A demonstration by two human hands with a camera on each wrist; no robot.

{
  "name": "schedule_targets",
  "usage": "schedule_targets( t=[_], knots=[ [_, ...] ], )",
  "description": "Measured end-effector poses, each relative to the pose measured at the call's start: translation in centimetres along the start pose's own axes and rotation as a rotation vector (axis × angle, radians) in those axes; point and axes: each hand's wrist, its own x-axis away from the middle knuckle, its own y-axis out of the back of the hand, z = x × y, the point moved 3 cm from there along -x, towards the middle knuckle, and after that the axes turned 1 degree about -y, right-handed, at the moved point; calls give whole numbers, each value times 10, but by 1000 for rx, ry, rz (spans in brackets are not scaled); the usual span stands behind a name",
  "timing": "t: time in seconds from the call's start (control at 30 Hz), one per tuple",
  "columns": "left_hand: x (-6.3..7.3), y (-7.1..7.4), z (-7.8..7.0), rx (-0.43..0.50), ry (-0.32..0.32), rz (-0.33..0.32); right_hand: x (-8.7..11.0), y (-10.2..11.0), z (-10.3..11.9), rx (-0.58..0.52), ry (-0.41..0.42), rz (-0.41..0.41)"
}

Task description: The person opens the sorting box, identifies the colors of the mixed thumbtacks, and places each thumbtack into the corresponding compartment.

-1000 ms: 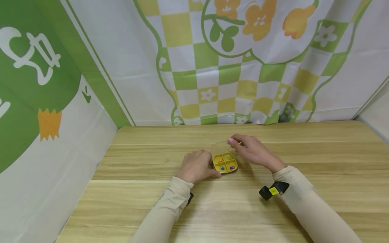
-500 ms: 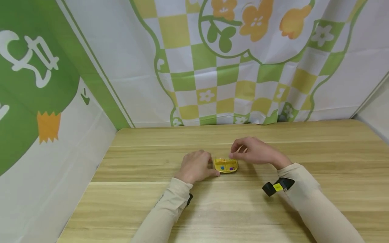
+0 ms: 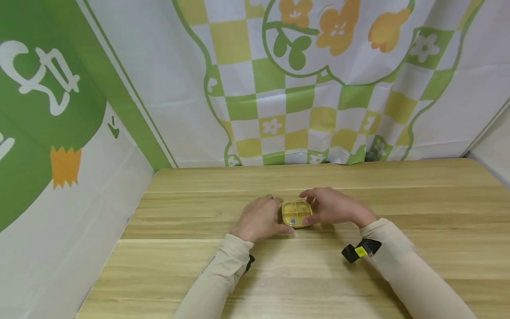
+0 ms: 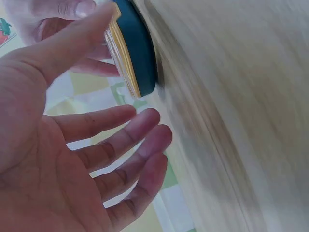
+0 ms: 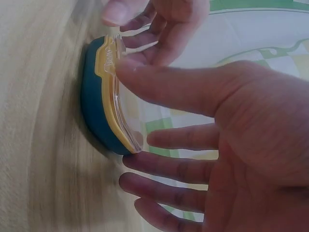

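Note:
A small pill box (image 3: pixel 290 207) with a blue-green base, a yellow divided tray and a clear lid (image 5: pixel 124 121) stands on the table between both hands. The lid lies down over the compartments, and a blue bead shows through it. My right hand (image 3: pixel 334 207) has its thumb on the lid's front tab, its fingers nearly straight past the box's right side. My left hand (image 3: pixel 259 218) flanks the left side, thumb by the front edge and loosely bent fingers spread beside the box in the left wrist view.
The wooden table (image 3: pixel 191 266) runs back to a checked, flowered curtain (image 3: pixel 275 97). A green and white cloth (image 3: pixel 119 177) borders the left side. A black strap with a yellow label (image 3: pixel 360 251) sits on the right wrist.
The clear lid has swung from upright at the back down over the tray. My right hand has moved from the lid's raised edge to the box's front right. My left hand has stayed beside it.

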Motion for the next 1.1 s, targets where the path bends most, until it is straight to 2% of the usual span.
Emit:
schedule_targets(
  t=[0.13,0.33,0.53,0.8,1.1],
  knots=[
    [0,-4,-3,13,-9,24,1,-2,1,31,-7,16],
    [1,-7,-5,26,-36,14,0,-5,1,82,2,6],
    [0,-8,-7,-18,-40,1,-1,-5,5,108,-1,-11],
    [-2,-8,-10,-33,-24,-4,-2,-4,5,107,-41,-19],
    [-2,-8,-10,-1,-13,-14,-2,-4,7,119,-21,-41]
  ],
)
